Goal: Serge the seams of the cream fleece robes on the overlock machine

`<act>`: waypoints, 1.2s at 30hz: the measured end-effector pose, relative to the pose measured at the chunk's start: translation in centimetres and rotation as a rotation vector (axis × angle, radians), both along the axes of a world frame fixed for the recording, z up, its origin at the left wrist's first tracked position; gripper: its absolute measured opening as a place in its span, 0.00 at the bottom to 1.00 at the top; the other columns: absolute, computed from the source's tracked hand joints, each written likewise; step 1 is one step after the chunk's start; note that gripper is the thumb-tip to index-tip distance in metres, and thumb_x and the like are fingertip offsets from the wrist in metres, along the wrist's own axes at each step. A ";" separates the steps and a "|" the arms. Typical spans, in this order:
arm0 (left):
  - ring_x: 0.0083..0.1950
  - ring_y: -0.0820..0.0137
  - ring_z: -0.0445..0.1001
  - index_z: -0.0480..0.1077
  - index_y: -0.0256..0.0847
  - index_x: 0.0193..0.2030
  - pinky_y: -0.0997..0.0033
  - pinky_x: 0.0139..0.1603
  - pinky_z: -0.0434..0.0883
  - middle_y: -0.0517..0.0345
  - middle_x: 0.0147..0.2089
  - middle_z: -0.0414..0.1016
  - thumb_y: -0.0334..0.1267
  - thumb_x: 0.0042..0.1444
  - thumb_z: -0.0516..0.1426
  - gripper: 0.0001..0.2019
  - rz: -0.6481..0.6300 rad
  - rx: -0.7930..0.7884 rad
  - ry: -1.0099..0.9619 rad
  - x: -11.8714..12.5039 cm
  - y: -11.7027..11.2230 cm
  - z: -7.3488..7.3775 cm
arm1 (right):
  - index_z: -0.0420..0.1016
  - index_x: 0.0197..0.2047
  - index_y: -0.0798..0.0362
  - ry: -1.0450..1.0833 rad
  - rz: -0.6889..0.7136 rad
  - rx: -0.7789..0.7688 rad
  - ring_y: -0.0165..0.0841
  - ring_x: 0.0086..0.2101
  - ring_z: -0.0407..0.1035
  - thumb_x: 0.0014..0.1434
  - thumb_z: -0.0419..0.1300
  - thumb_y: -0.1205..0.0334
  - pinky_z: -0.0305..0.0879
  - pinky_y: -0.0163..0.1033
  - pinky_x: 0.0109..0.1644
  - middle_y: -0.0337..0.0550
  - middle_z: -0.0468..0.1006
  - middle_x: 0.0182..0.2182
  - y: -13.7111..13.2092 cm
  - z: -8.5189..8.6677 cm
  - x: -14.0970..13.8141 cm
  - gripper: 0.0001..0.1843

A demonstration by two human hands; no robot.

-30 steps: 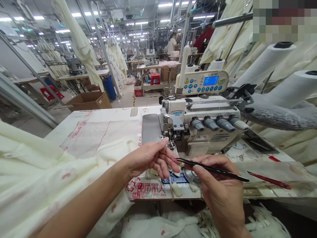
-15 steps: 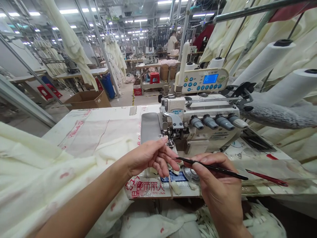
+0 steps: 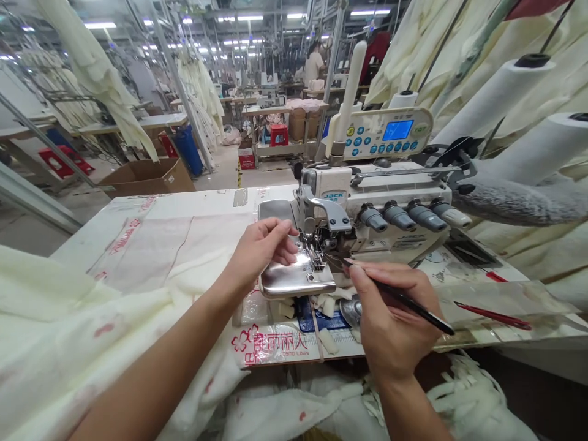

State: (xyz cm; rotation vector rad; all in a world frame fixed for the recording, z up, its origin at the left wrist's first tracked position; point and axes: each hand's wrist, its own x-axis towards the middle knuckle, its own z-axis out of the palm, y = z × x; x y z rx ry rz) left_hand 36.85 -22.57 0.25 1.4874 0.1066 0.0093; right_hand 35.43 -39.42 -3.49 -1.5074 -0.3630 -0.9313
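Observation:
My right hand grips black tweezers, their tips pointing at the needle area of a white overlock sewing machine. Over the machine's shiny metal plate, my left hand has its fingers curled in and the thumb against them, left of the presser foot. Whether a thread is pinched there is too small to make out. Cream fabric with small reddish prints lies under and beside my left forearm.
Red tweezers lie on the table at the right. Cream scraps are scattered before the machine near a blue pad. White thread cones stand behind it. A cardboard box sits on the floor, and a person is far back.
My left hand has moved up and left, its fingers curling from an open palm. The tweezers' tips have left its fingertips and come nearer the needle area. The view has shifted slightly.

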 end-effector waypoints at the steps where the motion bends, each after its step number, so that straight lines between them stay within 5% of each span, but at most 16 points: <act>1: 0.20 0.81 0.71 0.69 0.37 0.32 0.86 0.20 0.66 0.64 0.22 0.71 0.44 0.58 0.55 0.12 0.031 0.002 -0.021 0.4 -0.1 -0.3 | 0.71 0.30 0.53 -0.030 -0.035 -0.019 0.32 0.32 0.72 0.49 0.64 0.76 0.70 0.41 0.38 0.38 0.75 0.29 0.5 -0.4 0.1 0.10; 9: 0.21 0.80 0.71 0.67 0.37 0.31 0.83 0.22 0.68 0.64 0.22 0.70 0.42 0.58 0.54 0.11 -0.017 0.126 -0.029 0.3 -0.5 -1.0 | 0.71 0.33 0.52 -0.138 -0.179 -0.199 0.34 0.33 0.74 0.47 0.63 0.80 0.72 0.42 0.37 0.41 0.76 0.32 2.4 -2.7 0.5 0.14; 36: 0.21 0.79 0.71 0.67 0.37 0.30 0.82 0.23 0.70 0.63 0.23 0.71 0.44 0.57 0.55 0.12 -0.045 0.123 -0.054 0.3 -0.2 -1.5 | 0.70 0.34 0.50 -0.154 -0.206 -0.342 0.35 0.34 0.74 0.48 0.63 0.79 0.72 0.42 0.37 0.42 0.77 0.32 2.3 -2.5 0.7 0.15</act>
